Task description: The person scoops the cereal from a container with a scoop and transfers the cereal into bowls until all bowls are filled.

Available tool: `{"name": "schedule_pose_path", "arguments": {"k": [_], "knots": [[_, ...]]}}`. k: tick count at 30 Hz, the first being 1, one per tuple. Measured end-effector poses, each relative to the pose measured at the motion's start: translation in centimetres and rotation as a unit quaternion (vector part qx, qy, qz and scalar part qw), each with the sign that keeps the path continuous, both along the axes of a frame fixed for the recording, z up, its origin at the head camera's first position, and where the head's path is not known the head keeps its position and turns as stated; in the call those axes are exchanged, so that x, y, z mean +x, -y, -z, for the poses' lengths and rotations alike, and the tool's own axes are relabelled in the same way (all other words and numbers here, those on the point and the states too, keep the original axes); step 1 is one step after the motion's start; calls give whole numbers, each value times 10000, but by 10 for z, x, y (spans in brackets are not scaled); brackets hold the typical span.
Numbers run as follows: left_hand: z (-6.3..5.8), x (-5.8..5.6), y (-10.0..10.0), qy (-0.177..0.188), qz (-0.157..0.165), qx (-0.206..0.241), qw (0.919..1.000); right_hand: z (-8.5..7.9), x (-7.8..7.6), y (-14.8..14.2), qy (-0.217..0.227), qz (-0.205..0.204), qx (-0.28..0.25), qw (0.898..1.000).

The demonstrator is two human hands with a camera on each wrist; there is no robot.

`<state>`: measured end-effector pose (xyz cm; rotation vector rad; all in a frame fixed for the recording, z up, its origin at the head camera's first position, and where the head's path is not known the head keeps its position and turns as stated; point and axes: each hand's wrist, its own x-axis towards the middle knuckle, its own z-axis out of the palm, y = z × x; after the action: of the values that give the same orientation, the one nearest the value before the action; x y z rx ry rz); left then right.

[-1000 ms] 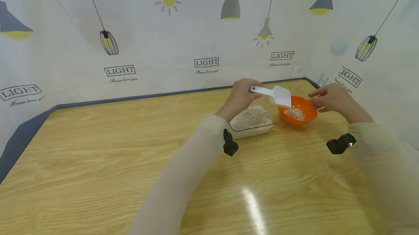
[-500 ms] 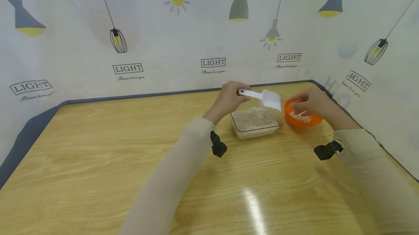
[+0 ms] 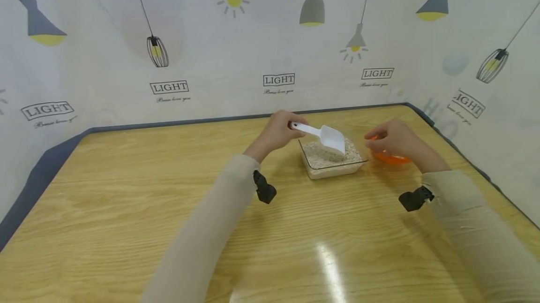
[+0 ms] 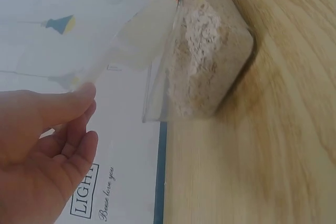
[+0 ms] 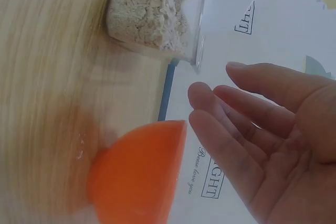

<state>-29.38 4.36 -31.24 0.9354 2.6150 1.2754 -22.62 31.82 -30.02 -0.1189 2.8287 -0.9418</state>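
Observation:
My left hand [image 3: 278, 129] pinches the handle of a white scoop [image 3: 332, 140]. The scoop's blade hangs over a clear rectangular container [image 3: 335, 170] filled with pale flakes that look like oats [image 4: 202, 40]. In the left wrist view the thumb and fingertips meet at the handle's end. My right hand [image 3: 394, 141] hovers over an orange bowl [image 5: 139, 174], fingers relaxed and slightly bent, with nothing between them. The right wrist view shows those fingers apart from the bowl's rim. From the head view the hand covers most of the bowl's inside.
The container and bowl stand side by side on a wooden table [image 3: 139, 200], toward its back right. A patterned wall sheet [image 3: 228, 59] rises behind and to the right. Dark trim [image 3: 181, 123] runs along the table's back edge.
The scoop in my left hand has moved left and down, from beside the bowl to over the container. My right hand has shifted left, from the bowl's right side to above it.

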Motion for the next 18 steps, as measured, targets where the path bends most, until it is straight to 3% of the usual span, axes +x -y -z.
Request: {"name": "schedule_pose_path", "arguments": {"k": [10, 18], "knots": [[6, -2, 20, -64, 81, -307, 9995, 9, -2, 3, 376, -173, -262, 9988], [1, -2, 28, 177, 185, -466, 9986, 12, -2, 5, 344, -220, -294, 9987]]}}
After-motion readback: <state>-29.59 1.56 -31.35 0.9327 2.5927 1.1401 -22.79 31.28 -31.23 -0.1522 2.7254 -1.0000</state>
